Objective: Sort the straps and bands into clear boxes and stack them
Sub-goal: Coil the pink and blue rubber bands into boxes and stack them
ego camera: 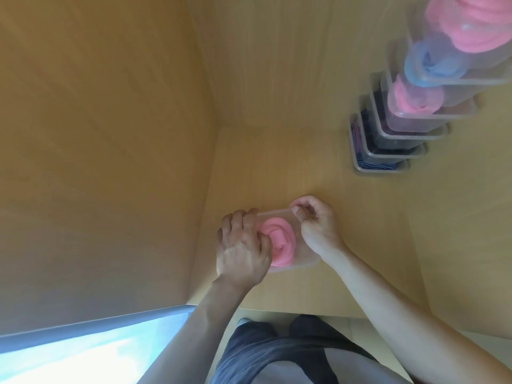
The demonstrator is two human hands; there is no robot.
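Clear box (303, 257) with rolled pink band (279, 242) sits on worktop (360, 217) between both hands. Left hand (243, 245) curls over its 9 o'clock rim onto the band; right hand (315, 220) pinches the 1 o'clock corner. Box long axis runs roughly 11-to-5. Stack of boxes (401, 126) lies at 1–2 o'clock, well apart, nearer the right hand.
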